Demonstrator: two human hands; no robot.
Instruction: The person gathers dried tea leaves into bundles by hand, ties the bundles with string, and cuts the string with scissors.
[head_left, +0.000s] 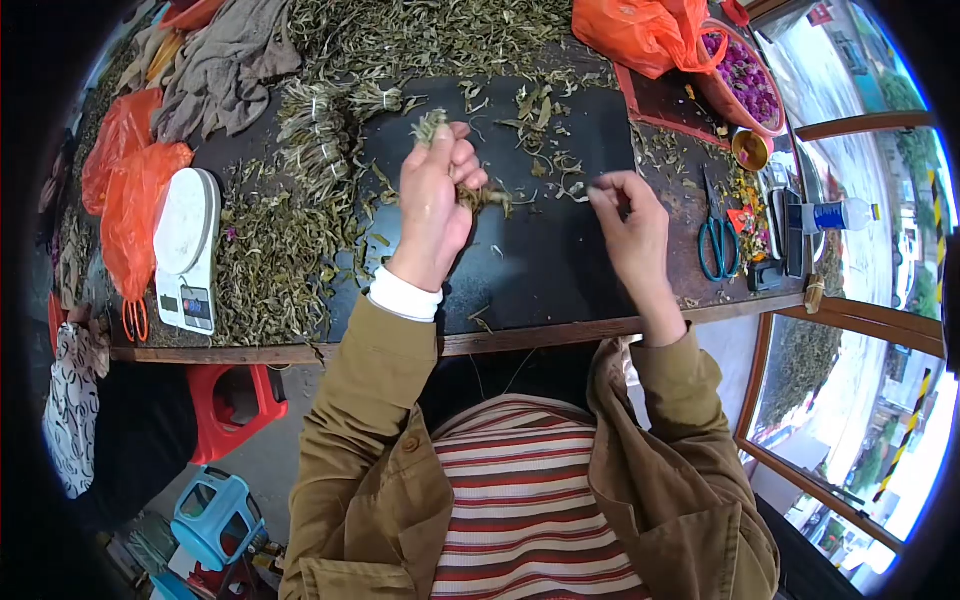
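Observation:
My left hand (435,190) is closed around a small bunch of dried leaves (430,125), whose pale tips stick out above the fingers and whose stems trail out on the right. Over the right part of the black mat (560,265), my right hand (632,225) has its thumb and index finger curled close together by a tiny leaf piece; whether they pinch it is too small to tell. Tied bundles of dried leaves (315,140) are stacked left of the mat's top. Loose leaves (535,115) lie scattered on the mat.
On the left are a white scale (185,240), orange bags (140,215) and a grey towel (225,70). Loose dried leaves (270,265) cover the tabletop. At right are teal scissors (718,240), a pink basin of purple flowers (780,115), a gold cup (750,150) and a bottle (845,214).

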